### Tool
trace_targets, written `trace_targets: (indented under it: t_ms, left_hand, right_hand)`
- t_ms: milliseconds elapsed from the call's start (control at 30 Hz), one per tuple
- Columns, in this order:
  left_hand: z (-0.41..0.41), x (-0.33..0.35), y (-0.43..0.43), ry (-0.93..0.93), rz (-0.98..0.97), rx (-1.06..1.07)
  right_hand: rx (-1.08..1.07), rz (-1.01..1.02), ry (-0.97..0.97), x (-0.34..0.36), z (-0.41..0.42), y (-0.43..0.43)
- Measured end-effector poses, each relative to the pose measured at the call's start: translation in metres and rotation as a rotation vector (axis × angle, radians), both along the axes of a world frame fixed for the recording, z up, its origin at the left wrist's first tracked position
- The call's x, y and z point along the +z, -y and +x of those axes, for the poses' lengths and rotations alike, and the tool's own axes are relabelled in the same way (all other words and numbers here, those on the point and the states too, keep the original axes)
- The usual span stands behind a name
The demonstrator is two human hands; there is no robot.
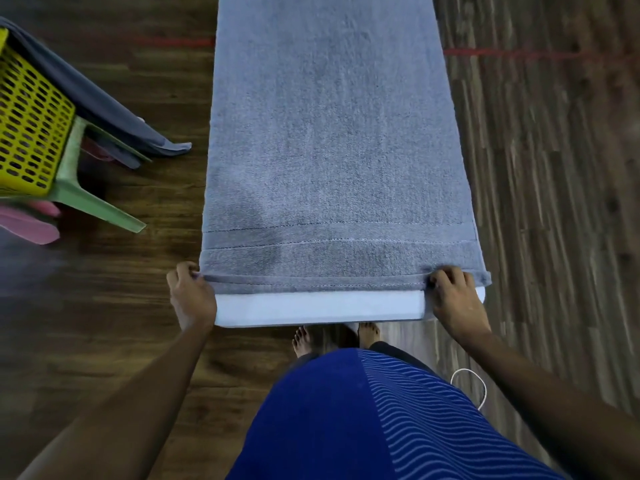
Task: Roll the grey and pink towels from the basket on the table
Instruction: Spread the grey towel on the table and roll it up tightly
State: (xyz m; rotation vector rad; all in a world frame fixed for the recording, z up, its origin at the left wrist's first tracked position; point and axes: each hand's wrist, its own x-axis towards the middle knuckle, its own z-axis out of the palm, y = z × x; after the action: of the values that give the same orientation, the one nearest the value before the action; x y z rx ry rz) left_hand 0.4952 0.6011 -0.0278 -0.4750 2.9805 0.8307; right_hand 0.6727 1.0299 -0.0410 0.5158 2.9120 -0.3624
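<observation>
A grey towel (332,140) lies spread flat along the narrow white table (318,308), covering nearly all of its top. Its near hem sits just short of the table's front edge. My left hand (191,294) pinches the towel's near left corner. My right hand (453,299) grips the hem close to the near right corner, fingers curled over the fabric. A yellow perforated basket (29,126) stands at the left on a green chair, with another grey towel (93,98) hanging over its rim and a pink towel (33,223) showing below it.
The green plastic chair (100,206) under the basket stands to the left of the table on a dark wooden floor. A white cable (479,386) loops on the floor near my right side. My bare feet are under the table's front edge.
</observation>
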Motion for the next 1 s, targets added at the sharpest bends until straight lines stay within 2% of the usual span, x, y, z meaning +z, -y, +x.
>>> trace_targets:
  t_ms: [200, 300, 400, 567, 733, 1000]
  left_hand:
    - [0.018, -0.012, -0.008, -0.037, -0.021, -0.238]
    - [0.027, -0.021, -0.006, -0.022, -0.159, -0.454]
    - [0.03, -0.024, -0.003, 0.019, -0.221, -0.553]
    - [0.018, -0.014, -0.001, 0.079, -0.232, -0.607]
    - [0.016, -0.006, 0.005, 0.045, -0.186, -0.617]
    - [0.021, -0.003, 0.021, 0.003, -0.147, -0.75]
  right_hand:
    - [0.017, 0.081, 0.099, -0.007, -0.006, -0.003]
    - [0.02, 0.052, 0.056, -0.003, -0.001, -0.002]
    - [0.046, 0.003, -0.006, 0.0, 0.002, -0.005]
    - [0.03, 0.027, -0.06, 0.002, -0.003, -0.006]
    - [0.049, 0.007, -0.12, 0.008, -0.004, -0.006]
    - [0.073, -0.146, 0.006, 0.021, -0.002, -0.026]
